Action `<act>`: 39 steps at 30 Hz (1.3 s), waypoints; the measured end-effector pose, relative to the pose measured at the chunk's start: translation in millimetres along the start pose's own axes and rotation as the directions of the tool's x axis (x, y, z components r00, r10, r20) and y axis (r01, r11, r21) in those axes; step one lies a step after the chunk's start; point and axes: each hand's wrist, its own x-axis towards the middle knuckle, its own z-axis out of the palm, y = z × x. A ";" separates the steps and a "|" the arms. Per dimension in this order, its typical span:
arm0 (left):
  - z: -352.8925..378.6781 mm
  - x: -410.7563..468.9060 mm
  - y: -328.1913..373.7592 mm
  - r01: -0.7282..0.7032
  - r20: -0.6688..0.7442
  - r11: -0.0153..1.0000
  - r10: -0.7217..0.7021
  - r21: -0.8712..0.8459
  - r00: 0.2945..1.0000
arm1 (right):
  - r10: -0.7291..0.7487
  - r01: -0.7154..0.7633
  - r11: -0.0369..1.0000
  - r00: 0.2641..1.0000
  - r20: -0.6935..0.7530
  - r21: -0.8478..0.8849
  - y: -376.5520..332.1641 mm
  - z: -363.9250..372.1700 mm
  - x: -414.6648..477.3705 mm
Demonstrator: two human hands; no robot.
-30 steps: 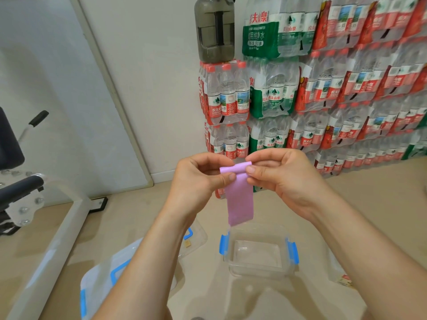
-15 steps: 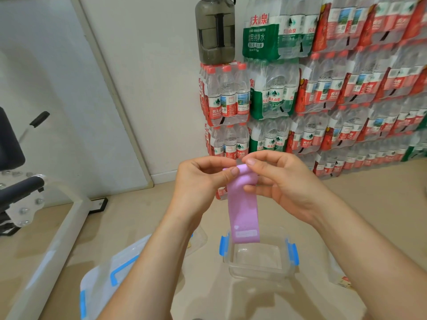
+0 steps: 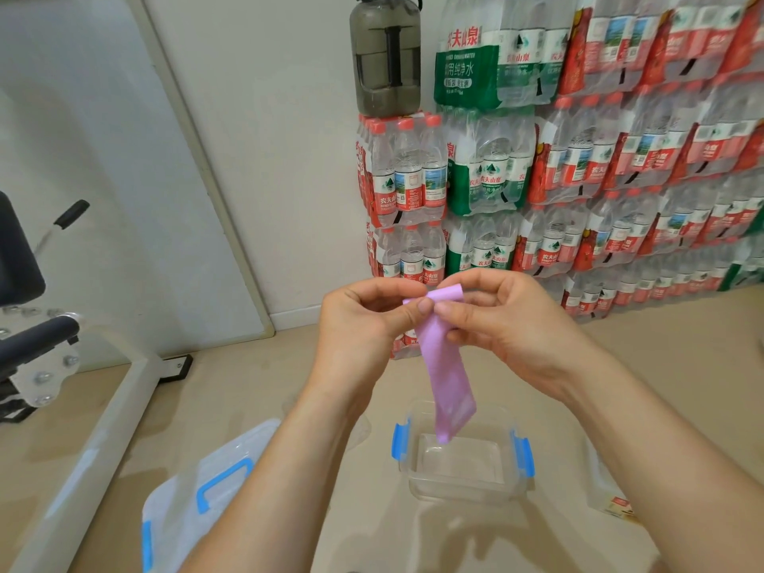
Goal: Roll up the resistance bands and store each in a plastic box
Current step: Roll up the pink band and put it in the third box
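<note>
the left hand and right hand meet in front of the person, thumb and forefinger of each pinching the top of a lilac resistance band, whose upper end is curled into a small roll between them. the rest hangs loose, its lower end dangling over an open clear plastic box with blue latches on the floor. a clear lid lies left of the box. packs of bottled water are stacked behind, a dark jug on top
</note>
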 end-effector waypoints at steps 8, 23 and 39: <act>4.3 -1.4 0.6 -0.081 -0.064 0.997 0.081 0.003 0.995 | -0.108 0.099 0.989 0.991 -0.077 -0.112 0.5 0.1 0.2; -17.2 1.2 2.1 -0.055 0.501 0.998 0.032 0.032 0.865 | 0.060 -0.071 0.994 0.991 0.122 0.088 -10.8 -18.1 -6.0; -9.8 -9.3 7.3 -0.289 0.511 0.797 -0.028 0.530 0.859 | 0.137 -0.098 0.963 0.980 0.144 -0.251 -5.5 -11.8 -11.1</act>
